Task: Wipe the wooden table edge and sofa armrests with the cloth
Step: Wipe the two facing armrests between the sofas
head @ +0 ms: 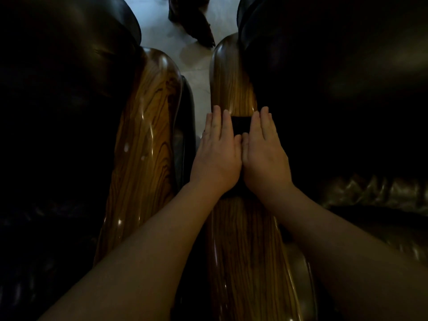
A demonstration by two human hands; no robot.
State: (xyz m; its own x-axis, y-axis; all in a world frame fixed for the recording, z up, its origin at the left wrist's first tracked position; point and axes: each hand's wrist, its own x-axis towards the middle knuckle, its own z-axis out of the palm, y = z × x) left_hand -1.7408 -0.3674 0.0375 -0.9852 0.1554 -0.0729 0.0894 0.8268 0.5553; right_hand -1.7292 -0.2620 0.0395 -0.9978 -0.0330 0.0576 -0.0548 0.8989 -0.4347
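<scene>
Both hands lie flat, side by side, on the right armrest (234,93), a long wooden rail that runs away from the person beside a dark leather seat (335,89). Between the fingers a dark cloth (240,126) shows, pinned to the wood under the palms. Pressing with two flat hands likely spreads the force across the rail's width, so the cloth can be pushed along the grain in one pass.

The left hand (217,154) is spread open, fingers straight and together, its outer edge over the rail's left side. The right hand (265,154) mirrors it, thumbs meeting in the middle. Neither grip closes round the cloth; each simply bears down on it.

A second wooden armrest (148,126) lies well apart to the left, across a gap that shows pale floor (196,61). It is glossy with a few light specks, and it probably still needs wiping. No bench edge is in view.
</scene>
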